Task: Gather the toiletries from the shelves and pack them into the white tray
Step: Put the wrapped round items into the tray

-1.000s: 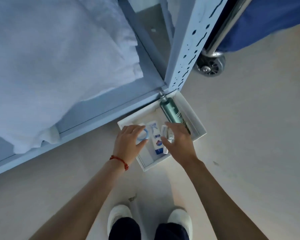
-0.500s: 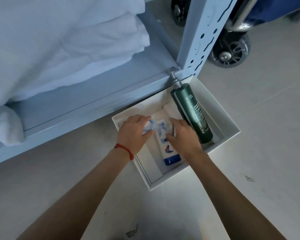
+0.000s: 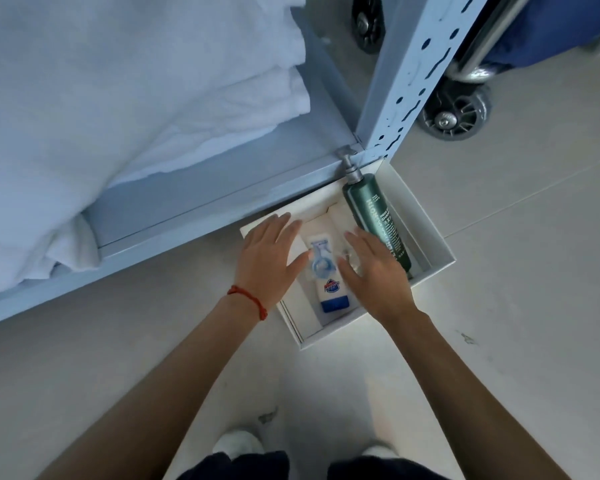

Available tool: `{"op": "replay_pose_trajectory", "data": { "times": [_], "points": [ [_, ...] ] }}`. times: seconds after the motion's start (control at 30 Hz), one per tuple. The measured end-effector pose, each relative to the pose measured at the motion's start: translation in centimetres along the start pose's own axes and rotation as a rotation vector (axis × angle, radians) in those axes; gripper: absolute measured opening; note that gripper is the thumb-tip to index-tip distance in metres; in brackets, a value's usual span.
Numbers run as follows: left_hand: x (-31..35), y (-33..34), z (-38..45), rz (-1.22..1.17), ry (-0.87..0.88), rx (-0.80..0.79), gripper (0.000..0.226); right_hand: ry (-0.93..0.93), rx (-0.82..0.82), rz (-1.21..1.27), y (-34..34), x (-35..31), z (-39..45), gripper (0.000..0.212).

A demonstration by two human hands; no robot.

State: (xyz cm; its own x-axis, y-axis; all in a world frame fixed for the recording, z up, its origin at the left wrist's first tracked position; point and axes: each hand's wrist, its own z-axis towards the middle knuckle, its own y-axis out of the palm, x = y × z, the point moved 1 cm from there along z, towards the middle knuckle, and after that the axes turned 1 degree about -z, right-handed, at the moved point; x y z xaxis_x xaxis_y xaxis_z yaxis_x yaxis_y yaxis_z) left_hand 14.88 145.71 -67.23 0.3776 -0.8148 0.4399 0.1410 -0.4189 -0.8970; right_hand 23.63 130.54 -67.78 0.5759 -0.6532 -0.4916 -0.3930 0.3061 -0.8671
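The white tray (image 3: 433, 244) sits on the floor beside the shelf's corner post. Inside it lie a dark green pump bottle (image 3: 373, 216) along the right side, a white tube with a blue cap (image 3: 329, 292) in the middle, and a blue-and-clear wrapped item (image 3: 321, 261) on top of the tube. A small clear item (image 3: 349, 259) shows next to my right thumb. My left hand (image 3: 267, 261) hovers flat over the tray's left part, fingers spread, holding nothing. Over the middle, beside the green bottle, my right hand (image 3: 374, 271) is open too.
The pale blue metal shelf (image 3: 194, 206) carries folded white towels (image 3: 118, 98) at the upper left. Its perforated post (image 3: 406, 81) rises behind the tray. A trolley with grey castor wheels (image 3: 454, 116) and blue fabric stands at the upper right. My shoes show at the bottom.
Both hands have opened and lifted off the items in the tray; the blue-and-clear item now lies uncovered on the tube. The view has moved closer to the tray.
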Motion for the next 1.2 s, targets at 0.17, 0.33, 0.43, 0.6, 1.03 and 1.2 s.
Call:
{"op": "replay_pose_trajectory", "data": {
  "times": [0.17, 0.33, 0.43, 0.6, 1.03, 1.2],
  "points": [
    [3.1, -8.3, -2.3, 0.070, -0.022, -0.008, 0.047, -0.022, -0.024, 0.006, -8.1, -5.2, -1.7, 0.044],
    [7.1, -18.3, -4.7, 0.066, -0.075, -0.019, 0.048, -0.058, 0.022, -0.037, -17.2, -11.1, -3.0, 0.046],
    [9.8, -24.9, -6.3, 0.081, -0.094, -0.026, 0.054, -0.095, 0.016, -0.051, -22.8, -15.2, -3.9, 0.046],
    [14.3, -35.7, -9.5, 0.079, -0.144, 0.020, 0.052, -0.139, 0.029, -0.041, -32.0, -22.2, -6.0, 0.056],
    [20.2, -52.3, -18.2, 0.042, -0.340, 0.257, 0.050, -0.316, 0.017, 0.024, -44.3, -36.5, -9.6, 0.064],
    [18.6, -56.9, -21.6, -0.013, -0.528, 0.360, 0.057, -0.467, -0.039, 0.007, -44.6, -43.0, -8.9, 0.065]
  ]
}}
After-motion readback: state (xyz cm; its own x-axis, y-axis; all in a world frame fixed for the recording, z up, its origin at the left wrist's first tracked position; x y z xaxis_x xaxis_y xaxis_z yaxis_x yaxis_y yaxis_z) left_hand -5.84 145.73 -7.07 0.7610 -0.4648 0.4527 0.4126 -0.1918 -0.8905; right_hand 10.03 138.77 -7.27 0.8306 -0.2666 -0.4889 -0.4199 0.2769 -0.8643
